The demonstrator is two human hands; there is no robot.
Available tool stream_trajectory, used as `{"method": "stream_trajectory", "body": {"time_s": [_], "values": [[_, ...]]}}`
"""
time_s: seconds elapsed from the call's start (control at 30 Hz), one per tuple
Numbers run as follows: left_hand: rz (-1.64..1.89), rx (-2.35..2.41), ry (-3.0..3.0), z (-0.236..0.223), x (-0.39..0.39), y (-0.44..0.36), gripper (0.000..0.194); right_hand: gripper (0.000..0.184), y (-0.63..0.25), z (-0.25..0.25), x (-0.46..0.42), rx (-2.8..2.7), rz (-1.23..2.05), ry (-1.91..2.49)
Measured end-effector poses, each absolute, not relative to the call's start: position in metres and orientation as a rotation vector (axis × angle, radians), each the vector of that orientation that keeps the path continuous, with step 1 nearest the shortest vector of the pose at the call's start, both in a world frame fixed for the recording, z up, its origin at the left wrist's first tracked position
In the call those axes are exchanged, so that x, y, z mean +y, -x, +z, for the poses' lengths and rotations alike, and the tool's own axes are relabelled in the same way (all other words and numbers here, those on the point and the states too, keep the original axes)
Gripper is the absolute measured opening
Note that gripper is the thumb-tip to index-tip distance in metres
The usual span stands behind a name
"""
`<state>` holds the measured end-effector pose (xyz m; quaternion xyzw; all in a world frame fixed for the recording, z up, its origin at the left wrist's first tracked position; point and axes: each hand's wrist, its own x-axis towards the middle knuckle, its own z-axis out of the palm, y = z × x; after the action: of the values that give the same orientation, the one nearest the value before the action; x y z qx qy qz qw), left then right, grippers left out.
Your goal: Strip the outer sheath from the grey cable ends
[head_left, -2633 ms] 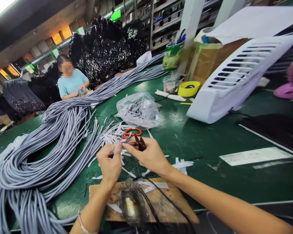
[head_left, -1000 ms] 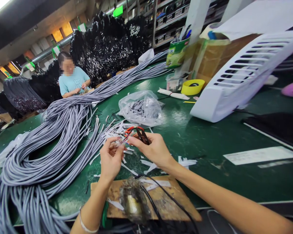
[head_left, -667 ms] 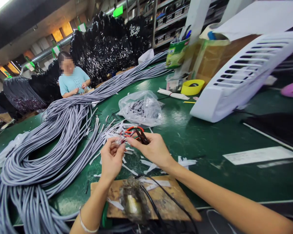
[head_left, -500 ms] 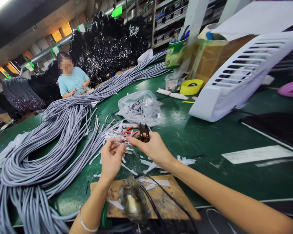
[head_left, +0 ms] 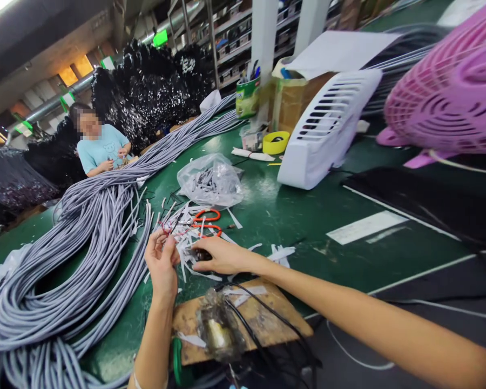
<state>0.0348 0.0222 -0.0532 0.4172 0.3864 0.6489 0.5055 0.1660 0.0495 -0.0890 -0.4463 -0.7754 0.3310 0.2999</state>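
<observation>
My left hand (head_left: pixel 161 265) is closed, pinching the thin wires (head_left: pixel 167 229) at a cable end; some of them look red. To its right, my right hand (head_left: pixel 222 255) curves low over the table with its fingers closed around a small dark block-like tool (head_left: pixel 203 255), mostly hidden by the hand. Just beyond the hands, orange-handled scissors (head_left: pixel 205 226) lie on a heap of white paper strips (head_left: pixel 185 217). The blades are partly lost among the strips and wires.
Thick bundles of grey cable (head_left: pixel 81 232) run along the left. Behind the scissors sits a clear plastic bag (head_left: pixel 210 181) of small parts. A wooden board (head_left: pixel 267 319) carries a metal device (head_left: pixel 218 335) in front. A white slotted housing (head_left: pixel 319 129), pink fan (head_left: pixel 449 97) and co-worker (head_left: pixel 105 146) are beyond.
My right hand has moved away from my left fingers and down toward the table, taking the dark tool with it. The scissors now show more fully. The view has turned right.
</observation>
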Motion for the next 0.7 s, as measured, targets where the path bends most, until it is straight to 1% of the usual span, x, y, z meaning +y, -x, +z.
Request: {"method": "stream_trajectory", "body": {"time_s": [0.1, 0.17, 0.27, 0.37, 0.5, 0.7], "values": [[1.561, 0.912, -1.066, -0.056, 0.021, -0.032, 0.024, 0.017, -0.179, -0.083, 0.055, -2.124, 0.668, 1.301], [1.575, 0.928, -1.110, -0.061, 0.022, -0.031, 0.024, 0.021, -0.191, -0.082, 0.063, -2.129, 0.526, 1.446], [1.644, 0.969, -1.123, -0.066, 0.024, -0.029, 0.030, 0.025, -0.201, -0.085, 0.075, -2.180, 0.396, 1.599], [1.654, 0.940, -1.058, -0.065, 0.024, -0.029, 0.036, 0.026, -0.196, -0.086, 0.087, -2.265, 0.323, 1.676], [1.570, 0.865, -0.936, -0.058, 0.021, -0.031, 0.037, 0.025, -0.176, -0.081, 0.100, -2.366, 0.272, 1.802], [1.598, 0.972, -0.856, -0.061, 0.025, -0.031, 0.039, 0.019, -0.179, -0.076, 0.100, -2.395, 0.222, 1.834]]}}
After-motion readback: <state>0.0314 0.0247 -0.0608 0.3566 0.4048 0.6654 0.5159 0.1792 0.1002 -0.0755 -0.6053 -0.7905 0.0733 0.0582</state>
